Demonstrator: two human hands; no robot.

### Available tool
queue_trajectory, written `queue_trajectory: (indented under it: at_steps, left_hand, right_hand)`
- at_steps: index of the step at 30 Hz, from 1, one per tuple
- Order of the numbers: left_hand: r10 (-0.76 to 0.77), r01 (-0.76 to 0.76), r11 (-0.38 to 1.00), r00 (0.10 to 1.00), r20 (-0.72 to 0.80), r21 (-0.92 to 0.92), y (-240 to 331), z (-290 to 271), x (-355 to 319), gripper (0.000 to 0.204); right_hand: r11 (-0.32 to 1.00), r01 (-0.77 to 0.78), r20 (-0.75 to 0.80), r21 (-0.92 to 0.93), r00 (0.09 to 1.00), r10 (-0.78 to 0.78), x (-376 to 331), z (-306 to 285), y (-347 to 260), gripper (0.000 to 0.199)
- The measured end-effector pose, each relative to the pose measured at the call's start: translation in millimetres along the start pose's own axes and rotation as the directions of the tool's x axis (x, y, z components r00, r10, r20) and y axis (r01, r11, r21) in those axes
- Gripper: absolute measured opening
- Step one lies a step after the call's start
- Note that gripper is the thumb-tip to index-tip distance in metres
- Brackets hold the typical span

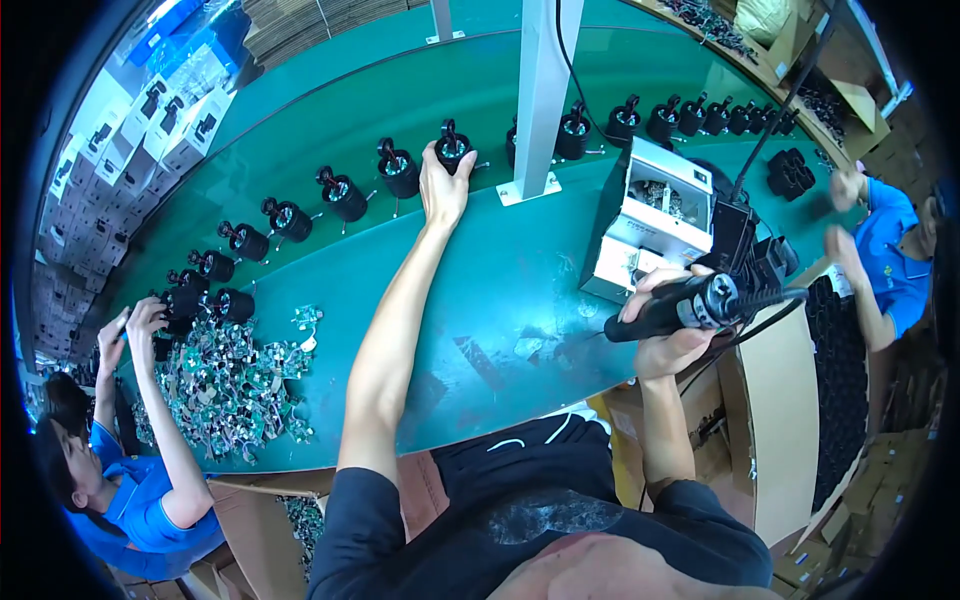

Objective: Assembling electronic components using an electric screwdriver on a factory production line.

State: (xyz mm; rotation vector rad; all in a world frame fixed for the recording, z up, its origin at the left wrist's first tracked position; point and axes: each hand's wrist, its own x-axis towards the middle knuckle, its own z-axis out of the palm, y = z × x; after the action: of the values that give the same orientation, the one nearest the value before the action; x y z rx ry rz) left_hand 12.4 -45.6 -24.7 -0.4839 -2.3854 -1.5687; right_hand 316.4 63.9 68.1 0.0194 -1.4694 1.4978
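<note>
Both grips are full: my left grip (443, 195) pinches a black looped-top cylinder (452, 153), far forward on the green bench (490, 275); my right grip (670, 353) wraps a corded electric screwdriver (657, 313). I'd keep the cylinder steady and upright.

A head-worn fisheye camera looked down from close above the wearer's chest (545, 512), across the green surface (490, 290).
</note>
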Motion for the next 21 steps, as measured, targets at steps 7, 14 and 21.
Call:
queue_trajectory:
  at_steps: [7,14,21]
  left_hand:
    - [0.149,-0.150,0.988,0.989,0.015,0.029,-6.5,3.4,12.0,0.064]
    - [0.097,-0.096,0.995,0.995,-0.013,0.022,-6.9,-9.2,18.3,0.066]
    - [0.418,-0.393,0.901,0.900,-0.124,0.185,1.5,4.2,-1.2,0.067]
  right_hand:
    - [0.996,0.079,0.006,-0.037,0.997,-0.079,-7.2,-0.7,-0.8,0.080]
    - [0.997,0.071,-0.016,-0.005,0.997,-0.071,-12.0,2.3,3.6,0.085]
    - [0.985,0.112,-0.028,-0.134,0.993,-0.117,-11.6,-11.3,-8.6,0.086]
